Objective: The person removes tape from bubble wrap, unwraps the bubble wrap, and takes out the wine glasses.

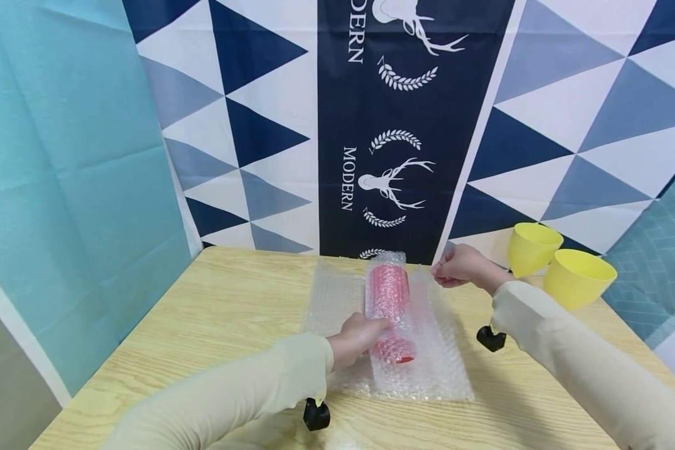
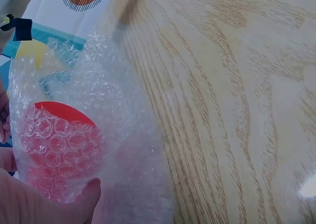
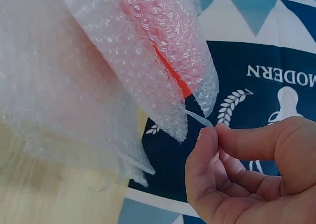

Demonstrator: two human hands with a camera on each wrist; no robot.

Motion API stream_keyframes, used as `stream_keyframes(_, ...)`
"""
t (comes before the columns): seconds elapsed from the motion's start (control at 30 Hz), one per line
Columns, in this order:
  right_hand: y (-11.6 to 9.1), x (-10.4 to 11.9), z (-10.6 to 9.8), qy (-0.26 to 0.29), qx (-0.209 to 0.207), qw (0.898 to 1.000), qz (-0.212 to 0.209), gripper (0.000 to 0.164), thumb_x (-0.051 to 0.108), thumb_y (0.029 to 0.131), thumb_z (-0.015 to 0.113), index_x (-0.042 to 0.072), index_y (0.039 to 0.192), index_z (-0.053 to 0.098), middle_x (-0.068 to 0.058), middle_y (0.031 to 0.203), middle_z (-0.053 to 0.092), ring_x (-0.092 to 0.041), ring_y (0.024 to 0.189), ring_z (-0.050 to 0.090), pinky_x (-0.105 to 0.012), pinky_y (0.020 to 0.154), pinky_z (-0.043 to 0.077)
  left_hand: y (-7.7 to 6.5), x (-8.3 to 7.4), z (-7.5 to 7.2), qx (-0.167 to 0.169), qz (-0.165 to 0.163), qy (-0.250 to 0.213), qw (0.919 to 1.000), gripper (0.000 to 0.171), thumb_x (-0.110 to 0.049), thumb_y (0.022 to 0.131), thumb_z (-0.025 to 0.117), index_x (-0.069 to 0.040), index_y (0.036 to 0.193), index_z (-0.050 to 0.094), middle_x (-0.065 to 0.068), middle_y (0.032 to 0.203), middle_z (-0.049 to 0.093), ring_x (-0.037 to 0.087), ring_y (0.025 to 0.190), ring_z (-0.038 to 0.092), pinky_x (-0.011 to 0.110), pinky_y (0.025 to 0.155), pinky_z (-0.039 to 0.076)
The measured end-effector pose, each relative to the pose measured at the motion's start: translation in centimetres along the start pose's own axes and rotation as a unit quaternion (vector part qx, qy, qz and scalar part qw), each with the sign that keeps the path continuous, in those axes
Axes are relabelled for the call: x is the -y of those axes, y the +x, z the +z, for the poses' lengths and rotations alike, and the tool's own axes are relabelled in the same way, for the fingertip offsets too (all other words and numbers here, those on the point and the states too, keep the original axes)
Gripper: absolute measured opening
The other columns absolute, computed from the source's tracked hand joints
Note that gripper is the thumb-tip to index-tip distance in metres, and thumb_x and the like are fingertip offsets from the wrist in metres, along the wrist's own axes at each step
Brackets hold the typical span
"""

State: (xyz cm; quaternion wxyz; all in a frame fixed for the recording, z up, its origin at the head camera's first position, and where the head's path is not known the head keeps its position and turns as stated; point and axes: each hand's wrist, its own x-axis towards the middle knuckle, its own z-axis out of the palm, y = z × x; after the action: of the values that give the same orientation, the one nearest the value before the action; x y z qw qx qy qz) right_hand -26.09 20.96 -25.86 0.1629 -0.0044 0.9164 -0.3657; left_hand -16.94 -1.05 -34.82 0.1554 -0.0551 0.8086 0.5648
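A red cylindrical object (image 1: 390, 287) lies rolled in clear bubble wrap (image 1: 450, 375), which spreads out flat on both sides of it. Its bare red rim (image 2: 66, 110) shows at the near end in the left wrist view. My left hand (image 1: 357, 340) grips the wrapped roll near that end, thumb laid over the top. At the far right corner of the wrap is my right hand (image 1: 461, 265). In the right wrist view, its thumb and forefinger pinch a thin clear strip (image 3: 200, 118) that runs to the wrap's edge.
Two yellow cups (image 1: 579, 275) with tapered bottoms stand at the right, beyond my right forearm. The wooden table (image 1: 230, 300) meets a patterned cloth backdrop (image 1: 270, 125) at the back. A teal cloth (image 1: 79, 187) hangs along the left side.
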Motion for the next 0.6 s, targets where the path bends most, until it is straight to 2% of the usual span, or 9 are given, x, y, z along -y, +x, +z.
stream_keyframes(0.1,0.0,-0.5,-0.2,0.022,0.015,1.000,0.007,0.012,0.007,0.090,0.065,-0.004,0.086,0.066,0.004,0.066,0.065,-0.005,0.062,0.060,-0.022,0.065,0.059,0.1,0.1,0.1,0.002,-0.005,0.004,1.0000,0.055,-0.033,0.080,0.069,0.002,0.120,0.054,0.008,0.103,0.056,0.018,0.086,0.052,0.028,0.071,0.045)
stream_keyframes(0.2,-0.1,-1.0,-0.4,0.041,0.025,0.999,0.016,0.021,0.012,0.092,0.065,-0.009,0.098,0.066,0.002,0.072,0.067,-0.006,0.066,0.062,-0.023,0.069,0.059,0.1,0.1,0.1,0.003,-0.006,0.010,0.9999,0.055,-0.033,0.080,0.069,0.002,0.120,0.054,0.008,0.103,0.056,0.018,0.087,0.052,0.028,0.073,0.046)
stream_keyframes(0.37,-0.5,-1.2,-0.3,0.048,0.027,0.998,0.017,0.034,0.018,0.094,0.065,-0.012,0.110,0.063,-0.001,0.081,0.071,-0.007,0.071,0.065,-0.023,0.072,0.060,0.1,0.2,0.1,-0.001,-0.005,0.018,0.9998,0.058,-0.033,0.081,0.069,0.004,0.123,0.054,0.011,0.110,0.059,0.019,0.092,0.054,0.036,0.087,0.051)
stream_keyframes(0.5,-1.1,-0.9,1.1,0.018,0.021,0.999,-0.017,0.031,0.014,0.092,0.065,-0.013,0.107,0.064,0.000,0.076,0.070,-0.005,0.068,0.063,-0.022,0.069,0.059,0.1,0.1,0.1,-0.004,-0.006,0.021,0.9998,0.062,-0.033,0.081,0.069,0.005,0.126,0.053,0.014,0.119,0.059,0.022,0.102,0.055,0.044,0.102,0.048)
stream_keyframes(0.6,-1.7,-0.8,2.9,-0.043,0.021,0.997,-0.063,0.023,0.010,0.090,0.065,-0.010,0.101,0.068,-0.001,0.075,0.069,-0.005,0.068,0.063,-0.024,0.069,0.059,0.1,0.1,0.1,-0.003,-0.007,0.021,0.9997,0.062,-0.033,0.081,0.069,0.005,0.126,0.052,0.015,0.120,0.059,0.023,0.103,0.055,0.046,0.104,0.047)
